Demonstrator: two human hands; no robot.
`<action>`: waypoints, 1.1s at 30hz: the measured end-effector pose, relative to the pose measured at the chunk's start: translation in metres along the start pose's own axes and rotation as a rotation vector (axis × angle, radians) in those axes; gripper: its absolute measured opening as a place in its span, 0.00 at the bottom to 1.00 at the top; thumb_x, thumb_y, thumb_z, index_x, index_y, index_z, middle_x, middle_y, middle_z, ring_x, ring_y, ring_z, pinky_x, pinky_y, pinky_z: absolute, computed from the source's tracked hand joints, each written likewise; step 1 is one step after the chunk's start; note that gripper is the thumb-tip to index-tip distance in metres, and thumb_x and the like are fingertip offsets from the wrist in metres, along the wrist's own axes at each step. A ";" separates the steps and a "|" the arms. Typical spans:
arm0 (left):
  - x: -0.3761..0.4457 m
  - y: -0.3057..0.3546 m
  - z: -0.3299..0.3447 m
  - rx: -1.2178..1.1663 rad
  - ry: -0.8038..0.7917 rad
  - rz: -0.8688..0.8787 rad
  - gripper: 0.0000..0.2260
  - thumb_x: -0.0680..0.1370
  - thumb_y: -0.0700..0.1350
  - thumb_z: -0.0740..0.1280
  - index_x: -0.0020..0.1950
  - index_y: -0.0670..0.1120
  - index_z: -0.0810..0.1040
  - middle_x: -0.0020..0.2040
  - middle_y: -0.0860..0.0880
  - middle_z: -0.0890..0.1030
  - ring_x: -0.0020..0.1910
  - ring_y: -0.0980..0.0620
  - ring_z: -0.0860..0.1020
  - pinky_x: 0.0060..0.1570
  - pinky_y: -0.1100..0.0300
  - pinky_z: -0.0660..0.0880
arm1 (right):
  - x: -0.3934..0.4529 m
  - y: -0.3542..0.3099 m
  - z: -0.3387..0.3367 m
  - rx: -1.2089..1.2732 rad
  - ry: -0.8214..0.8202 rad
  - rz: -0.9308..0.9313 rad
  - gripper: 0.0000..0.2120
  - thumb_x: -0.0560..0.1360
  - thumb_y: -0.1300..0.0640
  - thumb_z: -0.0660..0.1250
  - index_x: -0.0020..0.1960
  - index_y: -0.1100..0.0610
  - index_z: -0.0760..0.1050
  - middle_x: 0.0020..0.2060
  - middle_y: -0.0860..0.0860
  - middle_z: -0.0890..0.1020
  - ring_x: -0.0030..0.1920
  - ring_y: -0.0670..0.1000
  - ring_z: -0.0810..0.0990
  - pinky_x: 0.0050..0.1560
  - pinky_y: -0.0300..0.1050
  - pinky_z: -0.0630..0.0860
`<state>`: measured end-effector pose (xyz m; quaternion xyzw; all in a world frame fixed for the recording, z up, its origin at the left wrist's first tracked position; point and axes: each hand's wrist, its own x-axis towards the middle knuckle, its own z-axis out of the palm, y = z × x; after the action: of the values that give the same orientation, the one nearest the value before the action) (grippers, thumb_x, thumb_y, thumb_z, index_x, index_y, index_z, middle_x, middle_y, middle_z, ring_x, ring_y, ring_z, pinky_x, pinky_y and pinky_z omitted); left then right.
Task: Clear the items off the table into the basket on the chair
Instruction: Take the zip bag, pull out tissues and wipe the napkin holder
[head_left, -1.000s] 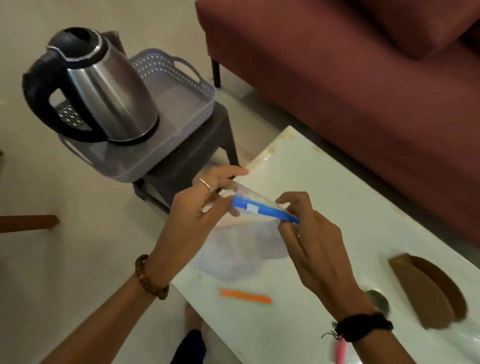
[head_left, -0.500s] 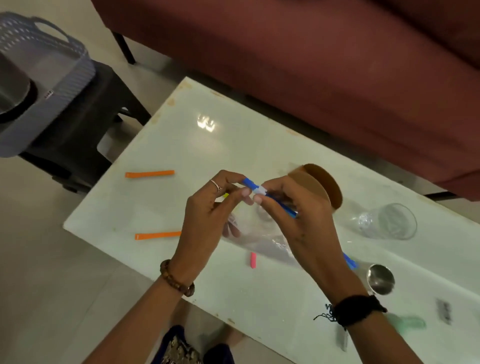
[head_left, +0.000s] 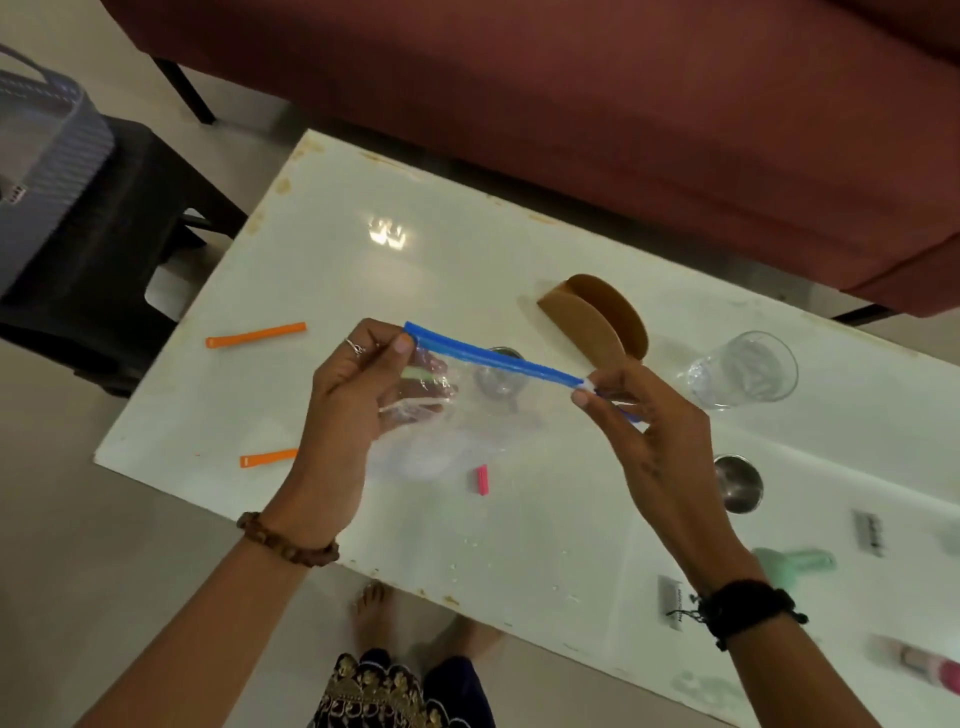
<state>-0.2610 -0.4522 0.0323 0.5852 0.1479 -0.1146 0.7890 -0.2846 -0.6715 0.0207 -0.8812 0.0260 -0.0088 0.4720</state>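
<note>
**Zip bag held over worktop; item count**

One clear zip bag (head_left: 441, 395) with a blue seal strip (head_left: 493, 358), held above the white worktop (head_left: 467, 249) near frame centre. Left hand (head_left: 358, 384) pinches the strip's upper-left end between thumb and fingers; right hand (head_left: 644, 421) pinches the white slider at the lower-right end. The strip's long axis runs from upper left down to lower right, pulled straight; the bag body hangs below it, crumpled toward the left hand. A small pale green thing shows through the plastic; cannot tell what it is.

On the worktop:
- 2 orange strips (head_left: 256, 335), one at left, one (head_left: 267, 459) partly behind the left wrist
- 1 pink piece (head_left: 482, 479), below the bag
- 1 brown holder (head_left: 597, 317), upright, centre right
- 1 clear glass (head_left: 743, 370), right of the holder
- 2 steel cups, one (head_left: 737, 483) at right, one (head_left: 501, 371) seen through the bag
- 1 mint-green item (head_left: 795, 564), blurred, lower right

One grey basket (head_left: 57, 156) on one dark chair (head_left: 119, 244), upper left of frame, well apart from the bag.
</note>
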 end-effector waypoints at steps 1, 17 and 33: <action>-0.001 0.000 -0.004 -0.036 -0.082 -0.113 0.15 0.72 0.56 0.59 0.36 0.50 0.80 0.36 0.49 0.84 0.33 0.49 0.83 0.34 0.60 0.81 | -0.002 0.001 0.001 0.018 0.003 0.005 0.02 0.75 0.52 0.66 0.45 0.46 0.73 0.41 0.37 0.79 0.45 0.38 0.78 0.47 0.24 0.69; -0.010 0.009 -0.008 0.640 -0.404 -0.251 0.05 0.71 0.40 0.72 0.35 0.47 0.81 0.26 0.55 0.80 0.25 0.58 0.78 0.28 0.68 0.76 | -0.019 -0.020 0.018 -0.559 -0.086 -0.081 0.07 0.76 0.55 0.65 0.51 0.56 0.79 0.56 0.57 0.78 0.56 0.58 0.77 0.50 0.47 0.69; -0.041 0.004 -0.046 0.454 -0.084 -0.316 0.08 0.76 0.39 0.64 0.39 0.45 0.80 0.31 0.49 0.80 0.25 0.57 0.79 0.27 0.65 0.78 | -0.064 -0.075 0.103 0.422 -0.058 0.432 0.21 0.73 0.65 0.67 0.60 0.49 0.64 0.43 0.52 0.82 0.40 0.42 0.82 0.41 0.29 0.77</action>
<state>-0.3024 -0.4065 0.0384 0.7114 0.1752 -0.2904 0.6156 -0.3415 -0.5408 0.0263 -0.7375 0.1969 0.1118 0.6363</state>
